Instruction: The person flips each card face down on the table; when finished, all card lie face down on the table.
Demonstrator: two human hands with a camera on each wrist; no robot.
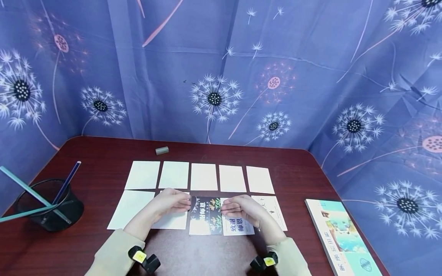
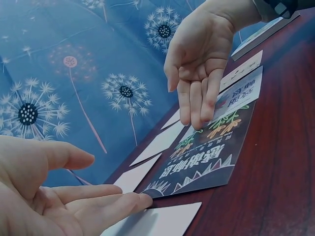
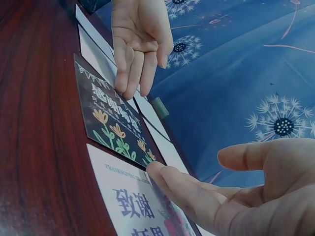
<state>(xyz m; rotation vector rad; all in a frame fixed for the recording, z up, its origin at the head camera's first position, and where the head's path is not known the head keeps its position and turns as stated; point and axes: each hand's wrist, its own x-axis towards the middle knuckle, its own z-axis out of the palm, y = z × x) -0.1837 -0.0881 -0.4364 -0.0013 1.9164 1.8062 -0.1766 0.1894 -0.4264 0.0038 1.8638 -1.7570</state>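
A dark card with orange and green flowers (image 1: 206, 216) lies face up in the near row of cards on the brown table (image 1: 297, 180). My left hand (image 1: 174, 202) has its fingers straight, and a fingertip (image 2: 142, 199) touches the card's left edge. My right hand (image 1: 238, 207) is also flat, with its fingertips (image 2: 197, 123) on the card's right edge. A white card with purple characters (image 1: 238, 226) lies just right of the dark card. Neither hand grips anything.
Five blank white cards (image 1: 203, 177) form the far row, and more cards lie left and right in the near row. A black mesh cup with pencils (image 1: 48, 207) stands at the left. A grey eraser (image 1: 162, 150) lies at the back, a book (image 1: 342, 237) at the right edge.
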